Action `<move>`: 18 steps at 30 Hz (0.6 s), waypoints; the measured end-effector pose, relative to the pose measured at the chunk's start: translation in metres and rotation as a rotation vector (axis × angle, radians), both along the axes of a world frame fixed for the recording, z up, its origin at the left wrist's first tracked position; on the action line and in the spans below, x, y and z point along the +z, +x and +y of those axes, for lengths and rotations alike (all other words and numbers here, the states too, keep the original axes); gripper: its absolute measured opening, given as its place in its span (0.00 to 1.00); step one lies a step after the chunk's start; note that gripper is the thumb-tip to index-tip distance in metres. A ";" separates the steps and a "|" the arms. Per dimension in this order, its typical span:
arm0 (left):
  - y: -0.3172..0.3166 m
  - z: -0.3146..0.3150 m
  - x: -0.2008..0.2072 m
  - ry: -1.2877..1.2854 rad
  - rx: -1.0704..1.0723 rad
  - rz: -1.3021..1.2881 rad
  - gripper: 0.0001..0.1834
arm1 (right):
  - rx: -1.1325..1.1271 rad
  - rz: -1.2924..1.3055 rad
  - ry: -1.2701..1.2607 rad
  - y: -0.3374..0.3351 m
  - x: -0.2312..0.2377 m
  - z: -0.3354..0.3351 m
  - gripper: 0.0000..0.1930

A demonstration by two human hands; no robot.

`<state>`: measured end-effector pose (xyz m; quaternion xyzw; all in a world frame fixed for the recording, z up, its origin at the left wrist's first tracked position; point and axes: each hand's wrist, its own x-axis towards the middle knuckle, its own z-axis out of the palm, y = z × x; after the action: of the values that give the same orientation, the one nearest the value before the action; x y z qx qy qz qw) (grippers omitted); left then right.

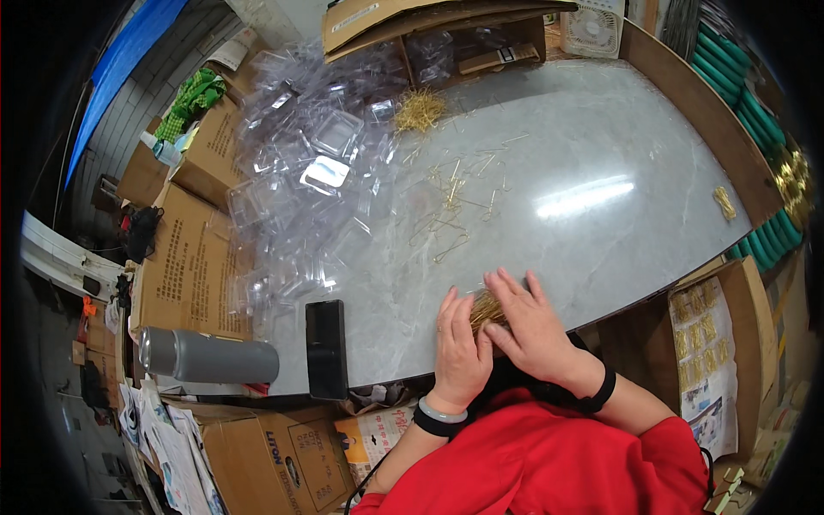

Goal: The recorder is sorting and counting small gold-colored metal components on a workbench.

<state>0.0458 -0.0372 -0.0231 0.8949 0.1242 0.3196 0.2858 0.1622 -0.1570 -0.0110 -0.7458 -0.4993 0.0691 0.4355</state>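
Note:
Near the table's front edge, my left hand (461, 350) and my right hand (534, 333) are closed around a bundle of thin gold wire pieces (487, 309). My left fingers press its left side, while my right thumb and palm lie along its right side. My fingers hide much of the bundle. Beyond my hands, loose gold wire hooks (452, 194) lie scattered across the grey tabletop (549, 146). A denser heap of gold wire (419, 111) rests farther back.
Clear plastic boxes (330, 136) pile up at the left. A black phone (326, 350) and grey bottle (215, 355) lie front left. One small gold bundle (724, 202) sits far right; several more lie on paper (712, 399) in a cardboard box (748, 318). A raised board (699, 120) edges the table's right.

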 end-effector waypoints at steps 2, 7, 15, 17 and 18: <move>0.000 0.001 0.000 0.012 0.018 0.007 0.24 | 0.017 -0.023 0.076 -0.003 0.005 0.001 0.32; 0.001 -0.001 0.001 0.012 0.024 0.012 0.24 | -0.139 -0.047 0.193 -0.004 0.001 -0.014 0.26; 0.001 0.001 0.000 0.038 0.032 0.010 0.19 | -0.102 -0.284 0.177 -0.009 -0.003 -0.008 0.26; 0.002 -0.001 0.001 0.085 0.049 0.006 0.18 | -0.175 -0.223 0.222 -0.009 -0.001 -0.004 0.25; 0.002 -0.001 0.002 0.090 0.060 0.009 0.18 | -0.170 -0.216 0.219 -0.009 -0.001 -0.003 0.26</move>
<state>0.0482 -0.0381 -0.0216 0.9041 0.1375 0.3293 0.2349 0.1532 -0.1604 -0.0119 -0.7365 -0.4830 -0.1034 0.4621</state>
